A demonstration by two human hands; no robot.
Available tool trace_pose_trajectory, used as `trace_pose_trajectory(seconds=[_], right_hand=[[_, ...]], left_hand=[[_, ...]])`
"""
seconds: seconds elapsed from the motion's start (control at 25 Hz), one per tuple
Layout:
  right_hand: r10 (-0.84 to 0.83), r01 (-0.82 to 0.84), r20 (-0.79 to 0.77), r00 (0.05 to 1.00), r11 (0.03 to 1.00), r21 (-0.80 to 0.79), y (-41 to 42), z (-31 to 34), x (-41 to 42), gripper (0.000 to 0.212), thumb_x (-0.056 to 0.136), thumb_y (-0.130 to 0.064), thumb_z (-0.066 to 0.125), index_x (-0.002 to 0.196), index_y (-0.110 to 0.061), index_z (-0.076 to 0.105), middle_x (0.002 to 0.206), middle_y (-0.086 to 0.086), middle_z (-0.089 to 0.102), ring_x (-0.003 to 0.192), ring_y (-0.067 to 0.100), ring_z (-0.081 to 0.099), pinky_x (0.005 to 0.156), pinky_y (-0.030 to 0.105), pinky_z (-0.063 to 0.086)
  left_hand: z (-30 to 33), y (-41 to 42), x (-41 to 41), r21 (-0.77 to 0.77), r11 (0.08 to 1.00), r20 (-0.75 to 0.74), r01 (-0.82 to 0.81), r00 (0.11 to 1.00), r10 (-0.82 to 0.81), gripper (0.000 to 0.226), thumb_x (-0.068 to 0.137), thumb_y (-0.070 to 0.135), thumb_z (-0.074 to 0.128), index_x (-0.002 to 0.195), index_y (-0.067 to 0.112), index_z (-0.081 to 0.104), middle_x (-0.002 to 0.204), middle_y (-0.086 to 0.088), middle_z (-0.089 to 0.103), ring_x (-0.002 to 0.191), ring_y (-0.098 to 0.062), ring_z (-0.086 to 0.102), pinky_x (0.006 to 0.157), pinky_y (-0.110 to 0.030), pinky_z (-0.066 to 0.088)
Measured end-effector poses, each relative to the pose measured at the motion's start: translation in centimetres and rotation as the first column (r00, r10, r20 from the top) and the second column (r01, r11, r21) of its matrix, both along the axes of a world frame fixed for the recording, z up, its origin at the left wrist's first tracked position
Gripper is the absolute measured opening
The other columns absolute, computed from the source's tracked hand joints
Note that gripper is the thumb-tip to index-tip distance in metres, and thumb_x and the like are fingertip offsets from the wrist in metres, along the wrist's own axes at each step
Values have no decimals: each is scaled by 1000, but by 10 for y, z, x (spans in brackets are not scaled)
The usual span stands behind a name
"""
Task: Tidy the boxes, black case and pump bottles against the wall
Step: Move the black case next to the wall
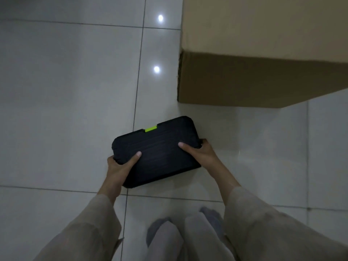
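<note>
A black plastic case point(157, 150) with ribbed lid and a lime-green latch on its far edge is held flat above the tiled floor, slightly tilted. My left hand point(120, 165) grips its near-left corner, thumb on the lid. My right hand point(198, 152) grips its right end, thumb on top. A large brown cardboard box point(263, 53) stands just beyond and to the right of the case. No pump bottles are in view.
Glossy white floor tiles point(66, 91) stretch to the left and ahead, with two ceiling-light reflections. My legs and feet point(180, 234) are directly below the case. The cardboard box fills the upper right.
</note>
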State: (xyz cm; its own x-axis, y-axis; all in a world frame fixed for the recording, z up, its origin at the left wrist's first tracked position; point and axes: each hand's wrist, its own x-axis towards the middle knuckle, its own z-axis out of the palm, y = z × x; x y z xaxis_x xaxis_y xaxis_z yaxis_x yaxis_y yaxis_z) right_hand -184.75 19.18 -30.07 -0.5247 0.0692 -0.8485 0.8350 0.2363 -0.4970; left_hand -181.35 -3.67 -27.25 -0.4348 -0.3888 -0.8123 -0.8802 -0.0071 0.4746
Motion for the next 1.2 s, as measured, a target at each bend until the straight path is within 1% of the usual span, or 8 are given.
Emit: trace_pose_trajectory(seconds=[0.12, 0.36, 0.52, 0.68, 0.8, 0.96, 1.08, 1.2], right_hand=[[-161, 161, 11, 987, 986, -53, 27, 41, 42, 83, 58, -51, 79, 122, -11, 45, 122, 7, 56, 105, 20, 60, 91, 34, 53], [-475, 474, -25, 880, 880, -35, 97, 139, 120, 72, 65, -47, 77, 119, -12, 46, 120, 7, 56, 103, 18, 59, 85, 29, 52], [-650, 650, -60, 758, 760, -23, 147, 207, 178, 86, 50, -62, 77, 116, -15, 47, 119, 6, 57, 102, 18, 61, 91, 37, 53], [-791, 787, -95, 605, 612, -83, 200, 262, 244, 70, 63, -54, 75, 116, -16, 46, 115, 3, 58, 97, 14, 62, 70, 24, 52], [-875, 872, -114, 471, 481, -93, 246, 288, 303, 65, 66, -48, 75, 115, -15, 46, 113, 4, 60, 94, 13, 62, 65, 22, 50], [-924, 923, -148, 352, 369, -107, 322, 306, 392, 68, 62, -53, 76, 111, -16, 46, 114, 6, 58, 96, 17, 62, 73, 30, 55], [-948, 955, -175, 267, 285, -87, 380, 314, 476, 69, 62, -51, 77, 112, -14, 48, 114, 6, 58, 96, 18, 62, 74, 29, 55], [-966, 979, -194, 171, 189, -78, 428, 319, 552, 61, 67, -46, 75, 111, -12, 49, 110, 5, 60, 92, 14, 63, 64, 21, 52]], left_hand=[[37, 22, 8, -9, 993, -22, 121, 992, -121, 80, 71, 30, 76, 133, 11, 28, 118, -3, 46, 105, -19, 49, 88, -31, 42], [138, 107, 7, -8, 914, -93, 406, 910, -405, 81, 71, 27, 77, 132, 8, 28, 114, -2, 45, 103, -19, 49, 87, -31, 42], [205, 178, 15, -10, 801, -124, 599, 794, -596, 83, 69, 29, 78, 132, 8, 28, 115, -3, 45, 103, -20, 48, 88, -31, 41], [262, 261, 39, -36, 646, -161, 762, 634, -756, 85, 67, 30, 79, 131, 9, 28, 115, -4, 44, 102, -22, 48, 85, -34, 43], [289, 334, 74, -69, 517, -180, 853, 499, -848, 84, 67, 29, 80, 131, 6, 30, 118, -7, 46, 100, -23, 49, 82, -35, 43], [303, 435, 147, -75, 394, -194, 916, 374, -907, 84, 66, 31, 80, 131, 7, 31, 116, -6, 46, 100, -23, 49, 78, -34, 45], [308, 509, 224, -59, 328, -192, 943, 312, -930, 81, 67, 30, 79, 130, 9, 31, 115, -6, 46, 99, -23, 50, 64, -29, 44], [313, 581, 291, -35, 214, -204, 976, 203, -958, 82, 68, 28, 79, 131, 9, 30, 115, -5, 45, 99, -22, 49, 78, -32, 43]])
